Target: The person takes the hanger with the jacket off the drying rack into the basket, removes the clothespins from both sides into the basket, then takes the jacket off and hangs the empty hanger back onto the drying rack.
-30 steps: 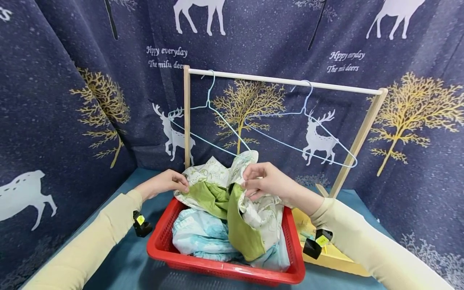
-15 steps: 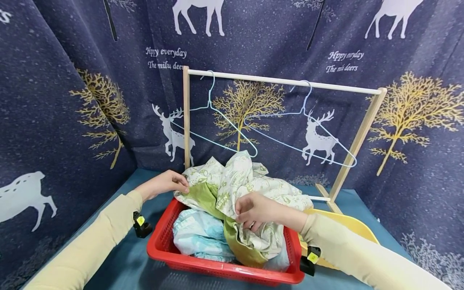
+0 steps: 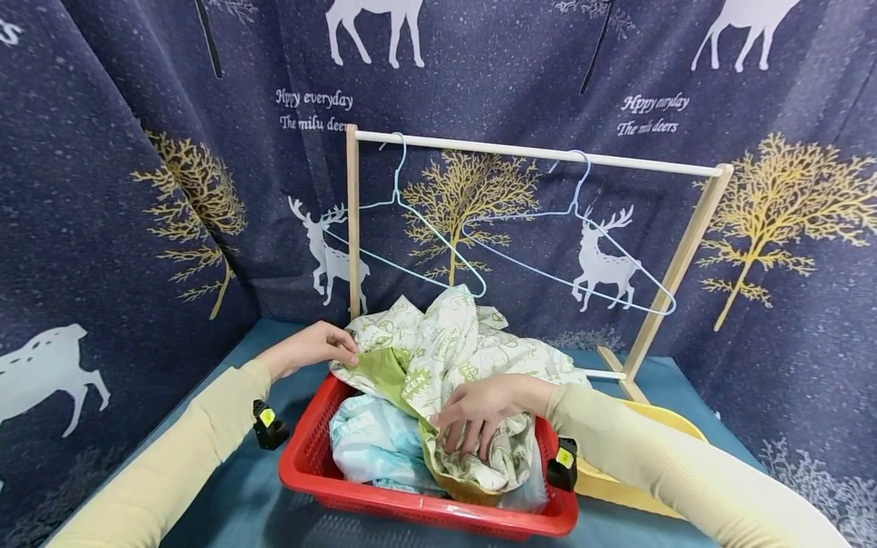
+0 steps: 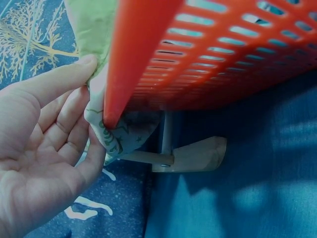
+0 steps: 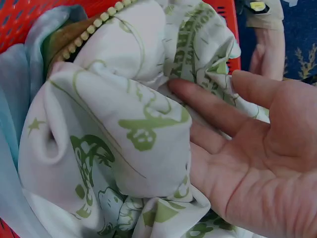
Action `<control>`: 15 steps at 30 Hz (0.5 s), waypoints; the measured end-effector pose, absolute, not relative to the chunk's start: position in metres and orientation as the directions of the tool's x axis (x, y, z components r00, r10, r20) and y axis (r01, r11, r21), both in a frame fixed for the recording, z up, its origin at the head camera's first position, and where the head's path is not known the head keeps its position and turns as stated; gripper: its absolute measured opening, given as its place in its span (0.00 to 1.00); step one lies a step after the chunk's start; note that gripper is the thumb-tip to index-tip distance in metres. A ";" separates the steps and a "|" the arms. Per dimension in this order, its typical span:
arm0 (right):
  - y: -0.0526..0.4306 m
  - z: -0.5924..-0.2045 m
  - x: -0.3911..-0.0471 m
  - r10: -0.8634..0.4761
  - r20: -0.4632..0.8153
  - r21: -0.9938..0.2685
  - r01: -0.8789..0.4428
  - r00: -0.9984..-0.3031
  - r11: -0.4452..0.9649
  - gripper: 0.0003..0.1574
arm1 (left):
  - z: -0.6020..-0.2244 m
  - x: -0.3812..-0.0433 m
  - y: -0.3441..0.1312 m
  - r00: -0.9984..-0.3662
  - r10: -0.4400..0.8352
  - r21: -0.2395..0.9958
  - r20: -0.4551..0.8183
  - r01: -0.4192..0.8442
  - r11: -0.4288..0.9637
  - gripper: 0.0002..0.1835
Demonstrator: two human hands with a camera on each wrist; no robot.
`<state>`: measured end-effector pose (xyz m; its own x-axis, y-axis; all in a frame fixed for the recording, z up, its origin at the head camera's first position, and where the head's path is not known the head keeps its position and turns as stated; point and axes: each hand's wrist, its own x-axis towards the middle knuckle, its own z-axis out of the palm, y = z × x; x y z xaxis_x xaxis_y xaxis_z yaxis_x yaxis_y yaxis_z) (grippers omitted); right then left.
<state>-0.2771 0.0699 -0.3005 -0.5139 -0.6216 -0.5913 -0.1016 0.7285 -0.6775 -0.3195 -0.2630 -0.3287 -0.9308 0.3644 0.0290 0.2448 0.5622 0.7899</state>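
Observation:
A white jacket (image 3: 448,346) with green print, a green lining and a zipper lies bunched over the red basket (image 3: 384,508). At the basket's left back corner my left hand (image 3: 311,350) pinches the jacket's edge; the left wrist view has the thumb on the green lining (image 4: 94,34). My right hand (image 3: 483,411) rests on the crumpled front of the jacket. In the right wrist view its fingers reach straight into the printed folds (image 5: 143,114), thumb apart, fingertips partly hidden. Under the jacket lies a light blue and white garment (image 3: 377,441).
Behind the basket stands a wooden rack (image 3: 678,259) with a white rail (image 3: 493,148). Two hangers hang there, a pale teal hanger (image 3: 438,232) and a light blue hanger (image 3: 623,251). A yellow bin (image 3: 658,418) stands right of the basket, partly behind my right forearm.
My right hand has moved down and toward the basket's front, laying the jacket's right side over and covering most of the green lining. My left hand keeps its place.

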 end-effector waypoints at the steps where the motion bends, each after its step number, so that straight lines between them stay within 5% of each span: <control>1: 0.069 -0.302 -0.279 -0.618 -0.610 -0.670 -0.094 -0.495 0.736 0.24 | -0.328 -0.320 -0.263 -0.931 0.364 0.790 0.029 0.245 0.562 0.11; 15: 0.061 -0.325 -0.288 -0.560 -0.672 -0.595 -0.096 -0.485 0.798 0.24 | -0.322 -0.321 -0.263 -0.912 0.411 0.774 0.018 0.273 0.572 0.12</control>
<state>-0.2884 0.0611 -0.3255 -0.4847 -0.5596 -0.6722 -0.0960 0.7980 -0.5950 -0.3207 -0.2626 -0.3218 -0.9116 0.4108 0.0177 0.2726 0.5716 0.7740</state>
